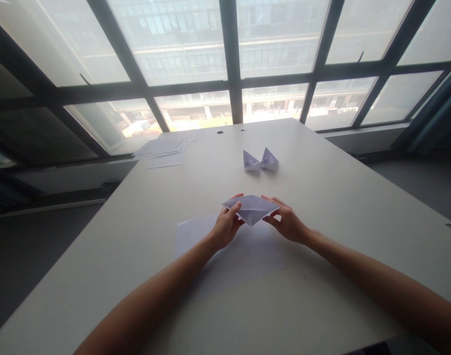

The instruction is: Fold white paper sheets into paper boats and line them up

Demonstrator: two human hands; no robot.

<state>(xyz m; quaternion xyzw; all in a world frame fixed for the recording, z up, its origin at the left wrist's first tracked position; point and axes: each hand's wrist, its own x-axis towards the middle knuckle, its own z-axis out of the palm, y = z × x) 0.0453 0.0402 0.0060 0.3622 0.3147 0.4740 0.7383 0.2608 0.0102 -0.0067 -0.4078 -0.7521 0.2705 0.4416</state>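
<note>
Between my two hands, raised a little over the table, is a folded white paper boat (252, 209) with pointed ends to left and right. My left hand (227, 224) grips its left side, thumb on top and fingers underneath. At the right end, my right hand (286, 222) has its thumb and fingers closed on the paper's edge; some fingertips are hidden behind it. Below my hands a flat white sheet of paper (195, 236) lies on the table. Beyond them stand two folded paper boats (261, 161), side by side and touching.
The long white table (332, 197) runs up to large dark-framed windows (232, 59). Several loose sheets of paper (164, 150) overlap at its far left. A small round hole (220, 132) shows near the far edge. A dark curtain (432, 113) hangs at the right.
</note>
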